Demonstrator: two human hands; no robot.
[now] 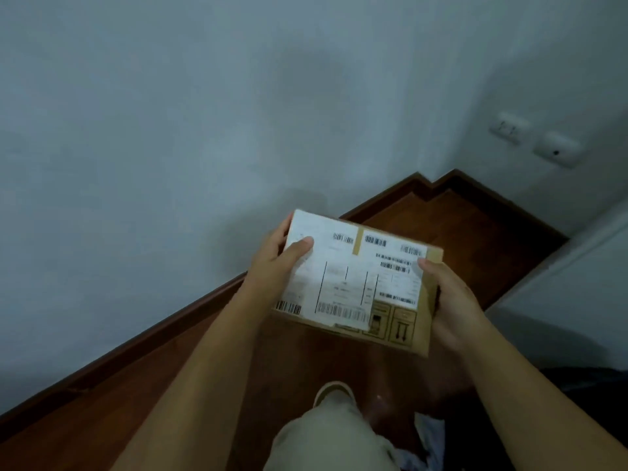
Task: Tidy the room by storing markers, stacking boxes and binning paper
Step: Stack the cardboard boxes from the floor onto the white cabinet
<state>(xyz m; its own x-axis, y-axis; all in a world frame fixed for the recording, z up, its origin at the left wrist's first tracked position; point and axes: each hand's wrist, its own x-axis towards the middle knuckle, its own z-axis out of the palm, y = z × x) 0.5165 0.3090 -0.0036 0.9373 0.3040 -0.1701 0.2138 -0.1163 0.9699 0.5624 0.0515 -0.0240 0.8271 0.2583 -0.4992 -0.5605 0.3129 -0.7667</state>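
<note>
1 cardboard box [356, 283] | 2 hands gripping: left hand [272, 263], right hand [452, 300]

From my feed, both forearms are bare, no sleeves, watch or rings visible on the left hand [272, 266] or the right hand [452, 300]. Below the hands, one leg wears light beige trousers [326, 436], loose and creased at the knee. Just beyond the trouser hem, a pale shoe toe [334, 390] shows, rounded with a lighter rim.
</note>
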